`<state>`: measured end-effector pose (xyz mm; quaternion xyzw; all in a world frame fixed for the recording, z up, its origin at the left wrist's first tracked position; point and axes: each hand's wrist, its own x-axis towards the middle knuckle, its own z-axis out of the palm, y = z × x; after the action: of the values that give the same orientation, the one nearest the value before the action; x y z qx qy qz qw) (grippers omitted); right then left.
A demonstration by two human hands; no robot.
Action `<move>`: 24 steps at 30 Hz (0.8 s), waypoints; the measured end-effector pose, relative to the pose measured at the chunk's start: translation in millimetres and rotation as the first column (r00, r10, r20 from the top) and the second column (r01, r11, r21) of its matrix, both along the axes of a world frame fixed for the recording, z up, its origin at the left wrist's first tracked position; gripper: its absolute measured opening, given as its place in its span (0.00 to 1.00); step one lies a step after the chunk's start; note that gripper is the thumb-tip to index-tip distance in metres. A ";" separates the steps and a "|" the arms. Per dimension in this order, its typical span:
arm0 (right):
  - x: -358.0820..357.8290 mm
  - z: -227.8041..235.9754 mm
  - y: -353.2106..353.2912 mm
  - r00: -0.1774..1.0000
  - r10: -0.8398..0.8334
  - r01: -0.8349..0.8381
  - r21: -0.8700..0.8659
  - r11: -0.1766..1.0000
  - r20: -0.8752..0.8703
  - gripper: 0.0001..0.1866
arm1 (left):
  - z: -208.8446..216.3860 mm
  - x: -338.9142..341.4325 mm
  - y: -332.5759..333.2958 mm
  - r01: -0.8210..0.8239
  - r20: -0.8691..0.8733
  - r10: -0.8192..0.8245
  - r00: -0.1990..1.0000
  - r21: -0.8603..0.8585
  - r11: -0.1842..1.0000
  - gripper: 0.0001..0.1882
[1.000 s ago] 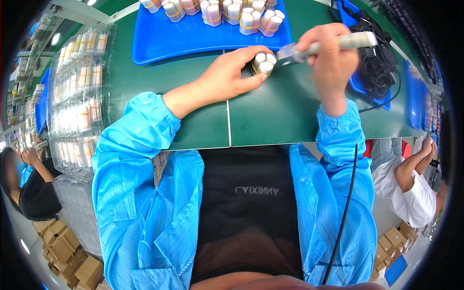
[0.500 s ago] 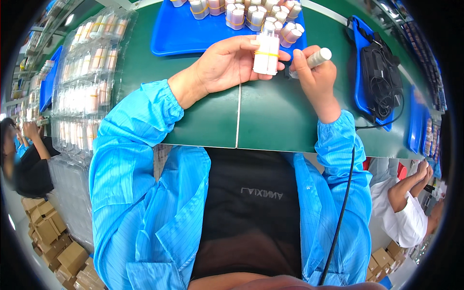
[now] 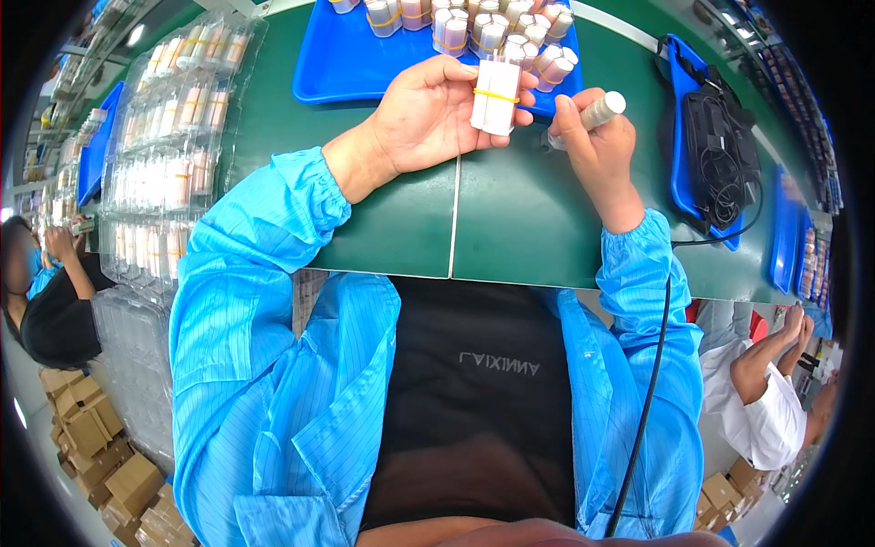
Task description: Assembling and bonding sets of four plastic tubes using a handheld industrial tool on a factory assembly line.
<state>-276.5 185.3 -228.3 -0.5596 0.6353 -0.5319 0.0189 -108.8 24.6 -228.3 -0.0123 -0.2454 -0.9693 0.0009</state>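
My left hand [image 3: 415,114] is closed round a bundle of white tubes [image 3: 495,98], bound with a yellow rubber band. The bundle stands nearly upright above the green table, tilted slightly. Close by on the right, my right hand [image 3: 600,150] is closed in a fist round a short white cylinder [image 3: 603,110], whose pale round end sticks out past the thumb. Its other end shows only in part beside the fingers, so its exact kind cannot be made out. Beyond both hands lies a blue tray [image 3: 333,77] with several similar banded bundles [image 3: 489,35] standing in it.
Clear plastic trays [image 3: 137,187] filled with tubes line the left side. At the right, a blue tray [image 3: 685,182] holds a black bag and cables [image 3: 720,155]. A black cable [image 3: 649,392] runs down my right sleeve. Other people sit at both sides, near cardboard boxes [image 3: 137,483].
The bundle in my left hand has tipped and shifted slightly left, showing more of its banded side. My right hand keeps its grip with hardly any movement. The whole view has shifted a little.
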 end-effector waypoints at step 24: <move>-8.7 11.3 8.5 0.986 -0.009 0.016 -0.040 0.999 0.169 0.12 | -1.0 -1.8 10.6 -0.178 -0.058 0.185 0.981 -0.645 0.743 0.29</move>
<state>-285.2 193.8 -217.0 -0.5086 0.6239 -0.5905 0.0577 -110.6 35.1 -229.3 0.0170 -0.5649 -0.8201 0.0897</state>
